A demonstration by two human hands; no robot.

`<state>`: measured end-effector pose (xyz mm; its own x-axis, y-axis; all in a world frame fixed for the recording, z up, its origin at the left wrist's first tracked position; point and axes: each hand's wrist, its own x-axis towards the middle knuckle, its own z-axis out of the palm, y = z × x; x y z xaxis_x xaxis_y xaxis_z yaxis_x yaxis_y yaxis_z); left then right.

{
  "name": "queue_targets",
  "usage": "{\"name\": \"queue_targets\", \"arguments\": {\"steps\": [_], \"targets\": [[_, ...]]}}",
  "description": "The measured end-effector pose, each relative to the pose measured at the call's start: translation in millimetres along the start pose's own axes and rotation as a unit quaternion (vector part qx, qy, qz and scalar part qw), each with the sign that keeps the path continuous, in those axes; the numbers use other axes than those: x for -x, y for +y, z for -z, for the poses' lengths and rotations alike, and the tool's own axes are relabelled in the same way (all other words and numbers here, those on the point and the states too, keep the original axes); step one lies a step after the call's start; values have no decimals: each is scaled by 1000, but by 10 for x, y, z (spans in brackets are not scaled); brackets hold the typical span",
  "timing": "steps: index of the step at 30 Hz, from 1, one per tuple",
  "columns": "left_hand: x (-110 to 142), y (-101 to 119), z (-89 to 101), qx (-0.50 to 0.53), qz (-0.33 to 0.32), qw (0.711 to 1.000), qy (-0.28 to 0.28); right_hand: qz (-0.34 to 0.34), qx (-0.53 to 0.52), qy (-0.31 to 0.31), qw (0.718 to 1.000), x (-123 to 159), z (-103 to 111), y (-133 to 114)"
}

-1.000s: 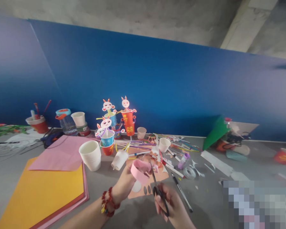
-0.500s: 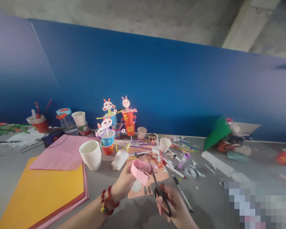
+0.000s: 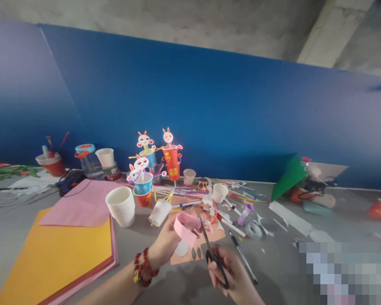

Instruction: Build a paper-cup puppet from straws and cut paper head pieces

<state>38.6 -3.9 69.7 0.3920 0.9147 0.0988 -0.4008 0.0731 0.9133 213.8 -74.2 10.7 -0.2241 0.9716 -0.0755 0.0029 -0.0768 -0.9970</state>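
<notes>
My left hand (image 3: 165, 245), with a red bead bracelet at the wrist, is closed on a curled strip of pink paper (image 3: 184, 226) held above the grey table. My right hand (image 3: 231, 275) grips black-handled scissors (image 3: 211, 250). Their blades point up and away into the pink strip's right edge. Under both hands lies an orange paper sheet with cut-out shapes (image 3: 197, 250).
A stack of yellow and pink paper (image 3: 57, 250) lies at the left. White paper cups (image 3: 120, 206), bunny-decorated cups (image 3: 142, 182), straws, pens (image 3: 243, 256), a tape roll (image 3: 252, 230) and scraps crowd the middle. A green paper cone (image 3: 287, 176) sits at the right. A blue wall stands behind.
My right hand with the scissors has shifted slightly right and down. The left hand still holds the pink strip in nearly the same place.
</notes>
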Motion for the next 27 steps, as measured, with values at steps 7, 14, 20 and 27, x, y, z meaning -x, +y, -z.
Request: {"name": "queue_targets", "arguments": {"steps": [7,14,20,27], "targets": [[-14,-5,1,45,10,999,22,-16,17,12,1000,0,39,13],[-5,-14,50,8,6,1000,25,-15,5,9,1000,-5,96,42],[-24,4,70,5,15,1000,19,-21,40,-4,999,31,148,-96],[-38,0,82,34,38,997,66,-50,34,-1,998,49,124,-209]]}}
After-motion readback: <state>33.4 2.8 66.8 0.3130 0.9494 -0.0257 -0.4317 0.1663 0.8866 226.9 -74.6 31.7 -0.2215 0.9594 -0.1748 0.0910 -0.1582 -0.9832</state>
